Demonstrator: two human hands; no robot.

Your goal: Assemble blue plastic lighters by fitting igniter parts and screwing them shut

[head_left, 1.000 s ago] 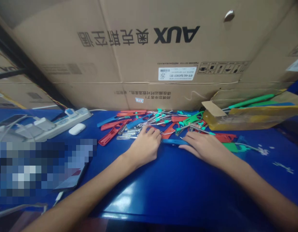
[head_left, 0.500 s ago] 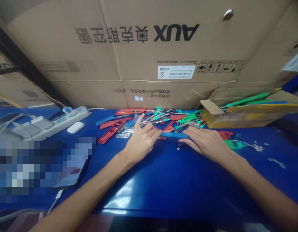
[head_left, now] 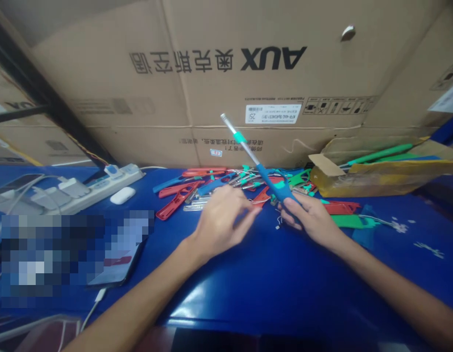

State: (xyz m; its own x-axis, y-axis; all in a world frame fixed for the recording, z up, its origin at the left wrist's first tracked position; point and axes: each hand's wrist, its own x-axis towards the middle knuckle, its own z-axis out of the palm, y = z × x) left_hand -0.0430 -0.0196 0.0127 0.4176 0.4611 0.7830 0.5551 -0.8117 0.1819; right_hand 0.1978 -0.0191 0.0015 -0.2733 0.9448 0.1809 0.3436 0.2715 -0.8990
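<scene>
My right hand (head_left: 310, 217) is wrapped round the blue handle of a stick lighter (head_left: 272, 181). Its thin metal tube, with a green collar, points up and to the left. My left hand (head_left: 224, 217) hovers in front of the pile of parts. Its thumb and fingers are apart, half bent, and nothing shows between them. Behind both hands lie red handle shells (head_left: 177, 198), a blue shell (head_left: 219, 183), metal tubes (head_left: 197, 203) and small green pieces. A green handle part (head_left: 346, 221) with white wires rests to the right of my right hand.
An opened carton (head_left: 362, 183) holding green and blue lighters stands at the back right. A large cardboard box (head_left: 212, 93) walls off the back of the blue table (head_left: 256, 283). On the left are a power strip (head_left: 101, 190), a white earphone case (head_left: 123, 195) and a phone (head_left: 116, 264).
The lighter, held level between both hands before, is now tilted upward in my right hand alone, its metal tube in sight. My left hand has come off it.
</scene>
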